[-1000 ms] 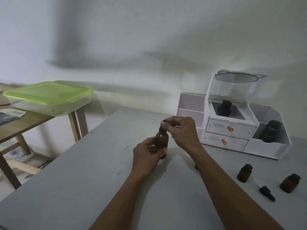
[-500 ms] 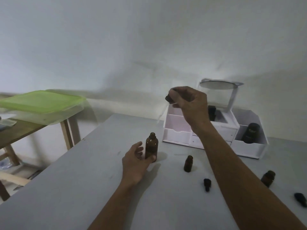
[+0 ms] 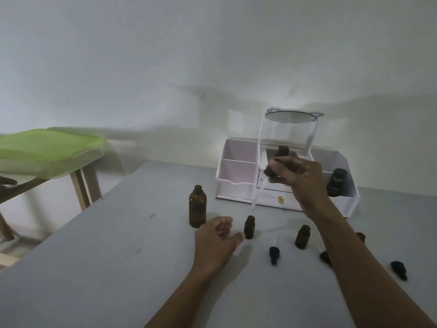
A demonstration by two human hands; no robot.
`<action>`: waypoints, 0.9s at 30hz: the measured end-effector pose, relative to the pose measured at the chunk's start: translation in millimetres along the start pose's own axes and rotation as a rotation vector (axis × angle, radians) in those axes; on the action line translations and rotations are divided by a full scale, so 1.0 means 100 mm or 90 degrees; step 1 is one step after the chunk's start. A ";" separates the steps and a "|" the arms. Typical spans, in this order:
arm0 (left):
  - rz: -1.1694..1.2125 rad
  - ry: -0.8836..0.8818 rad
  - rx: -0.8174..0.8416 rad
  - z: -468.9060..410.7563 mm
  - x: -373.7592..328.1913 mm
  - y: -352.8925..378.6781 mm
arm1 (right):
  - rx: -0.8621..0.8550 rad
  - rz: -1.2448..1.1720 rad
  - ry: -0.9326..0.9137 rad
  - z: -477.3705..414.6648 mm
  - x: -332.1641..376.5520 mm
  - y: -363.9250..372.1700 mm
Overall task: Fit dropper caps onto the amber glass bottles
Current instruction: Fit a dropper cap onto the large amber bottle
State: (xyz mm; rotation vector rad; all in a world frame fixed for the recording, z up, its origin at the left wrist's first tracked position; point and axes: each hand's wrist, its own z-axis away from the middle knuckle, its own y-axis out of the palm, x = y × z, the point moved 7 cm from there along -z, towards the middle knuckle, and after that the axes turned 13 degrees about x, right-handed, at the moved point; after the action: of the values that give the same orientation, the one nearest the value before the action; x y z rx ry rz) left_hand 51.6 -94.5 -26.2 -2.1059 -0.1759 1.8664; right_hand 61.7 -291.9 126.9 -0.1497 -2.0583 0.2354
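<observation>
Right hand point(image 3: 299, 178): raised above the table point(image 3: 99, 252), closed on a dropper cap point(image 3: 270, 173) at its black collar; glass pipette point(image 3: 259, 192) hangs down and to the left, tip clear of every bottle and in front of the organiser point(image 3: 238, 176).

Left hand point(image 3: 216, 240): low over the table, fingers loosely curled, holding nothing; it sits between the tall bottle point(image 3: 197, 206) and a small bottle point(image 3: 249, 227), thumb tip just beside the small one; contact cannot be confirmed.

Tall bottle: amber, upright, neck open, no cap fitted; well left of the pipette tip.

Small bottle: upright, uncapped, below the pipette tip but not under it exactly; a second small bottle point(image 3: 302, 236) stands upright to its right, also uncapped; two further bottles are partly hidden behind the right forearm.

Loose caps: one point(image 3: 274, 254) lies on the table between the two small bottles, nearer the camera; another point(image 3: 399, 270) lies at the far right.

Organiser: white, with drawers, against the wall; a dark container point(image 3: 337, 182) stands in its right compartment.

Green lid point(image 3: 45, 144): on a clear box on the side table at left.
</observation>
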 end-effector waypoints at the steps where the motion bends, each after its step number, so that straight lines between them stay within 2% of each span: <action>1: -0.007 0.006 0.015 -0.04 -0.03 0.06 | -0.004 0.006 0.004 0.01 -0.04 -0.01; 9: -0.056 0.020 0.068 -0.29 -0.14 0.29 | 0.019 0.046 0.024 -0.02 -0.20 0.06; 27: -0.065 -0.012 0.054 -0.36 -0.09 0.31 | 0.034 0.062 0.015 -0.08 -0.34 0.10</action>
State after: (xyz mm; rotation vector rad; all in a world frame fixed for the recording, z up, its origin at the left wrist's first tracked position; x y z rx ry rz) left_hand 81.8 -132.2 -24.8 -1.9849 -0.2013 1.8025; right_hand 84.7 -288.4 99.4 -0.2196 -2.0210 0.3472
